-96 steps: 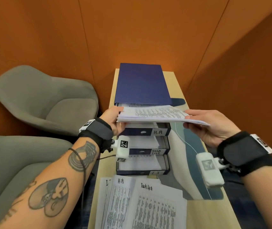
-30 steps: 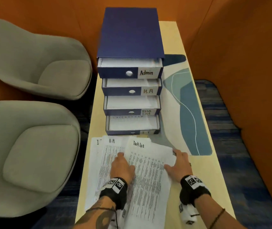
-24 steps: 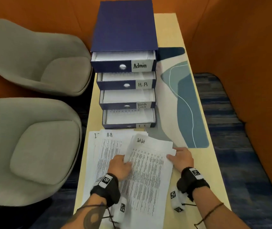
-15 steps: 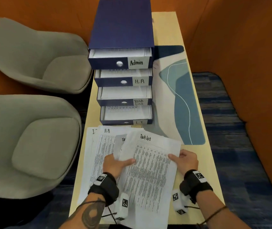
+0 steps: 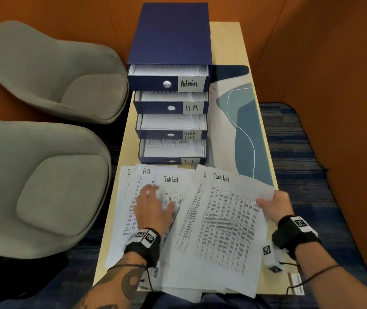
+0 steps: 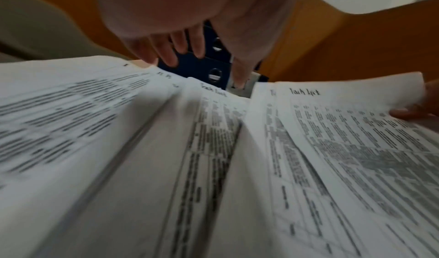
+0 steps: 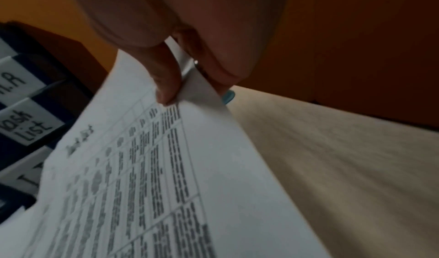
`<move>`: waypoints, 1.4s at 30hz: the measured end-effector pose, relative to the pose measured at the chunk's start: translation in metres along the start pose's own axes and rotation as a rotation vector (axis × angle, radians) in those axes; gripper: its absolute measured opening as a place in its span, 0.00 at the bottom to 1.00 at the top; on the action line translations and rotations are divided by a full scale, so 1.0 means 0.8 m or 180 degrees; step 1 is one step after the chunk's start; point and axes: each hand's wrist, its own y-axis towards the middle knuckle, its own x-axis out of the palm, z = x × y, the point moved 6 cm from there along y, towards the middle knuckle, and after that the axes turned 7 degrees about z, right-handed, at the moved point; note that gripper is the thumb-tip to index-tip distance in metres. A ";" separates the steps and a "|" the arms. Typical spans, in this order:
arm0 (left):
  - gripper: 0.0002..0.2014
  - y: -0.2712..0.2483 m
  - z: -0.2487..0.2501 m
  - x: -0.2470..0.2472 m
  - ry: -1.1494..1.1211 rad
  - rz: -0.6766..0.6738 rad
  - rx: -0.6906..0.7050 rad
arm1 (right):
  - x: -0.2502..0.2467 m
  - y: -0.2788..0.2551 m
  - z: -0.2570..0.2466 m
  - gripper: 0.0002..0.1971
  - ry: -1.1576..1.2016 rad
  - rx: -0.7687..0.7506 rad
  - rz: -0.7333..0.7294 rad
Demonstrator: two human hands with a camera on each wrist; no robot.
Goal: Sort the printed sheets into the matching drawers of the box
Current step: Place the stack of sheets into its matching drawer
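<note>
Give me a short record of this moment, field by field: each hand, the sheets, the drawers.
left hand: flat on the spread sheets, fingers straight
right hand: pinches the right edge of a Task List sheet
other headings showing: H.R, a second Task List
box: four drawers, all pulled out, paper in each
labels, top to bottom: Admin, H.R, Task List, I.T
matching drawer: Task List drawer, third from top

Black wristbands [image 5: 143, 244] with square-code tags, white wrist cameras [image 5: 269, 255], tattooed left forearm [image 5: 120, 284], thin cord bracelets.
</note>
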 end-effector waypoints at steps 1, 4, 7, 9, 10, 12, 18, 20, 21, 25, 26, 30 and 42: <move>0.35 -0.003 0.010 0.011 -0.0083 -0.0249 0.0173 | -0.002 -0.003 -0.002 0.10 0.0095 -0.0010 -0.0059; 0.43 -0.006 0.030 0.047 -0.1032 -0.1233 -0.0101 | 0.000 -0.011 -0.009 0.08 0.0386 -0.0120 -0.0242; 0.19 0.002 0.035 0.061 -0.1202 -0.1704 -0.0225 | 0.000 -0.013 -0.008 0.14 0.0713 -0.0122 -0.0256; 0.09 0.003 0.033 0.063 -0.1371 -0.1740 -0.0314 | -0.001 -0.018 -0.002 0.18 0.0963 -0.0041 -0.0134; 0.09 -0.002 0.032 0.062 -0.1594 -0.1778 -0.0460 | 0.002 -0.022 0.004 0.19 0.1087 0.0045 -0.0125; 0.10 -0.010 0.029 0.064 -0.1966 -0.1727 -0.0697 | 0.013 -0.034 0.021 0.18 0.1104 0.0256 -0.0223; 0.30 0.008 -0.006 0.035 -0.0600 -0.0437 -0.0705 | -0.001 -0.046 0.057 0.11 0.0821 0.0498 0.0308; 0.37 0.014 -0.011 0.037 -0.0125 -0.0480 -0.0748 | -0.010 -0.043 0.054 0.11 0.0797 0.0428 0.0347; 0.41 0.015 -0.011 0.042 0.0003 -0.0634 -0.0793 | -0.014 -0.042 0.053 0.11 0.0774 0.0409 0.0333; 0.27 0.024 -0.011 0.048 -0.0407 -0.0628 -0.1034 | -0.019 -0.036 0.050 0.11 0.0653 0.0378 0.0236; 0.18 0.025 -0.014 0.044 -0.0498 -0.0493 -0.1074 | -0.019 -0.033 0.049 0.11 0.0618 0.0374 0.0236; 0.06 0.019 -0.021 0.018 -0.0379 -0.0092 -0.0996 | -0.024 -0.029 0.042 0.10 0.0596 0.0402 0.0171; 0.11 -0.017 0.002 0.050 -0.2433 -0.0914 -0.1043 | -0.010 -0.029 0.048 0.29 0.1280 0.0486 -0.0568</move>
